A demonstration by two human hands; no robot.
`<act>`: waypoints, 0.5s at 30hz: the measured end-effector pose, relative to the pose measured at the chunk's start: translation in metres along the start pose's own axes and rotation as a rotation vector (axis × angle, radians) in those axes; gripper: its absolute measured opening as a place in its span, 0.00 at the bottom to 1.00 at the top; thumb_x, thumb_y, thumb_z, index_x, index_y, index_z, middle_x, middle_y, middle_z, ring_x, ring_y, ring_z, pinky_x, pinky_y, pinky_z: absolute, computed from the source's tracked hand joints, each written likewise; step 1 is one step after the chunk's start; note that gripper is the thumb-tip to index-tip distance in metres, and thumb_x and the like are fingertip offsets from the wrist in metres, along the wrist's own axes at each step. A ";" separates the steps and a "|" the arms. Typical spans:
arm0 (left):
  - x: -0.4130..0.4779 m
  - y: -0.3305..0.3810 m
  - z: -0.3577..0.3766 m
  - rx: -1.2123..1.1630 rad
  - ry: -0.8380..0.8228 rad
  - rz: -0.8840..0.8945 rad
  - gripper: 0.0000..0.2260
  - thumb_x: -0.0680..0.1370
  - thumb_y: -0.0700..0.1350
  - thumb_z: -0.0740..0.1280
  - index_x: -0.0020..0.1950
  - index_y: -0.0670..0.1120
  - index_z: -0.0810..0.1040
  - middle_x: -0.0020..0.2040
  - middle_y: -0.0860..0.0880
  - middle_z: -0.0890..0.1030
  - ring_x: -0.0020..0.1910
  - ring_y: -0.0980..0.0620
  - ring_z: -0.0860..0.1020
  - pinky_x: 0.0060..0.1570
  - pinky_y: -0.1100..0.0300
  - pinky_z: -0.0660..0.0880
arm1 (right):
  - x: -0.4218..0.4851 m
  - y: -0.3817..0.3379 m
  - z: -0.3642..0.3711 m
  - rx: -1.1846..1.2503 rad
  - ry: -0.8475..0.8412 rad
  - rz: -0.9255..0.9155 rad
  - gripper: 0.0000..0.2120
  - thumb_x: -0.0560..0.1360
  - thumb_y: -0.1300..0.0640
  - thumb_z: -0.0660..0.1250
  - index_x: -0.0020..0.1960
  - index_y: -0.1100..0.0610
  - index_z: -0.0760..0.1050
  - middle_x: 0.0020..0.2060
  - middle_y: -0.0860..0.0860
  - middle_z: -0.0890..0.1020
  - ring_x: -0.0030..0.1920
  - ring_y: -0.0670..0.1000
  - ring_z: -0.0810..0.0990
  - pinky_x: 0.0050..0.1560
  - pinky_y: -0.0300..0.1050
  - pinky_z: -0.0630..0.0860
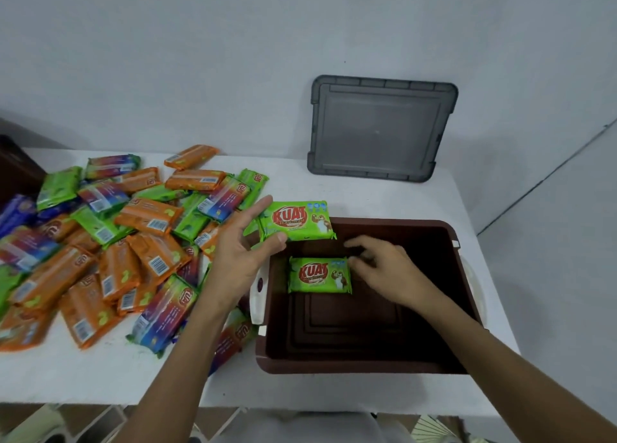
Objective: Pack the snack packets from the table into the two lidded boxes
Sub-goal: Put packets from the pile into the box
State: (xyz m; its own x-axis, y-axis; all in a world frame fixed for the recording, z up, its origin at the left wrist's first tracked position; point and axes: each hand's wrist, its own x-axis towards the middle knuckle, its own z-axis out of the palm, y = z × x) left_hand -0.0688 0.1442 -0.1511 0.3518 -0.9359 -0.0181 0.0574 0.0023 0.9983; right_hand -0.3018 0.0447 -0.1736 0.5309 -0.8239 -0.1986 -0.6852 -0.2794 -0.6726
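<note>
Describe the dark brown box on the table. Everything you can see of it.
The dark brown rectangular plastic box sits open, lid off, upright on the white table, right of the packet pile. Its corners are rounded, its floor has stepped rectangular ridges, and a white latch hangs on its left wall. One green KUAT packet lies flat inside, the right hand with blurred fingers at its edge. The left hand holds a second green packet above the far-left rim.
</note>
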 end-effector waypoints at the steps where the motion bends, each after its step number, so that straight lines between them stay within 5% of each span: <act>1: 0.000 0.001 0.000 0.021 0.001 -0.003 0.27 0.71 0.42 0.74 0.70 0.53 0.74 0.66 0.48 0.77 0.62 0.50 0.78 0.62 0.46 0.75 | -0.004 -0.004 -0.006 0.184 0.042 0.002 0.13 0.78 0.51 0.66 0.62 0.42 0.75 0.47 0.50 0.83 0.46 0.48 0.83 0.50 0.45 0.80; 4: -0.002 0.004 0.007 -0.003 -0.086 0.007 0.27 0.71 0.42 0.75 0.69 0.52 0.74 0.53 0.45 0.81 0.56 0.54 0.81 0.59 0.50 0.77 | -0.017 -0.024 -0.019 0.747 -0.013 -0.006 0.17 0.78 0.51 0.68 0.65 0.39 0.73 0.50 0.56 0.85 0.47 0.54 0.86 0.50 0.47 0.83; 7: -0.006 0.008 0.020 -0.037 -0.227 0.007 0.26 0.72 0.39 0.73 0.69 0.49 0.74 0.59 0.47 0.82 0.58 0.52 0.81 0.51 0.59 0.80 | -0.027 -0.037 -0.024 1.028 -0.105 -0.017 0.22 0.75 0.54 0.70 0.67 0.44 0.73 0.54 0.58 0.84 0.48 0.60 0.85 0.48 0.46 0.82; 11: -0.005 0.013 0.022 0.408 -0.312 0.157 0.25 0.72 0.51 0.73 0.69 0.55 0.73 0.68 0.53 0.74 0.66 0.57 0.73 0.60 0.57 0.75 | -0.042 -0.029 -0.036 0.994 -0.034 -0.004 0.19 0.74 0.60 0.70 0.64 0.51 0.78 0.55 0.59 0.83 0.47 0.60 0.85 0.45 0.45 0.82; 15: -0.002 0.007 0.012 0.815 -0.129 0.346 0.21 0.75 0.57 0.67 0.68 0.55 0.75 0.69 0.55 0.71 0.69 0.59 0.67 0.65 0.62 0.64 | -0.056 -0.001 -0.053 0.825 -0.035 0.057 0.17 0.77 0.63 0.68 0.62 0.48 0.78 0.53 0.56 0.84 0.49 0.59 0.85 0.48 0.48 0.83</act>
State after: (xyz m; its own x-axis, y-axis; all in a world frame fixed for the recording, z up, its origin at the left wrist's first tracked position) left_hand -0.0801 0.1418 -0.1437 0.1157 -0.9616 0.2489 -0.7318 0.0869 0.6760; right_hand -0.3574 0.0655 -0.1242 0.5311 -0.8059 -0.2617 -0.1329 0.2257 -0.9651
